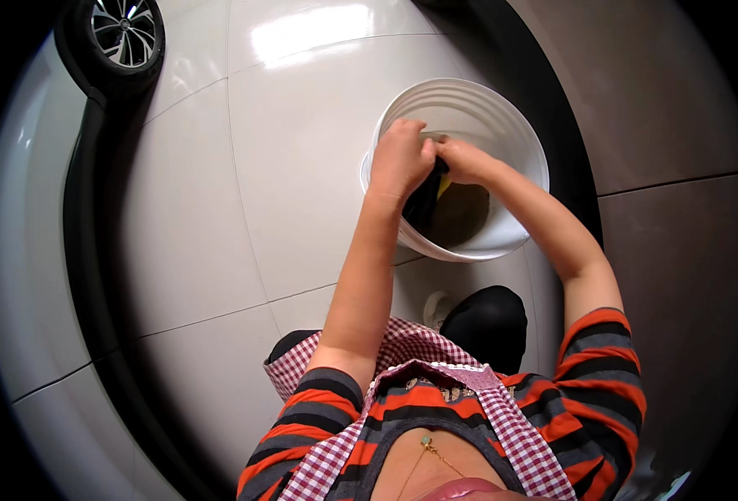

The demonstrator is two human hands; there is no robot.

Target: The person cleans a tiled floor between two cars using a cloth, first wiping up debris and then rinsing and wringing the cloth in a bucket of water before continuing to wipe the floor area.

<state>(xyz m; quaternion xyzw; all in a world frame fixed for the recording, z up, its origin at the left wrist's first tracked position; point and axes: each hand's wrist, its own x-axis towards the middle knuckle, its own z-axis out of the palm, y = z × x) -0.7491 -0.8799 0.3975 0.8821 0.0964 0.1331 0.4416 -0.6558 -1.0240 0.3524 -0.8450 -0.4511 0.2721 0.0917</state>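
A white bucket [515, 125] stands on the floor before me, with murky brownish water [462, 215] at its bottom. Over its opening, my left hand [402, 157] and my right hand [462, 160] meet, both closed on a dark cloth [423, 202]. The cloth hangs down into the bucket, and a bit of yellow shows beside it, just under my right hand. My fingers hide the upper part of the cloth. Whether its lower end touches the water, I cannot tell.
A light-coloured car [30, 217] with a wheel [125, 33] stands along the left. On the right, close behind the bucket, runs a brownish car body [669, 108] with a black lower trim [565, 108]. Pale glossy tiles [185, 217] cover the floor; my knee [490, 321] is near the bucket.
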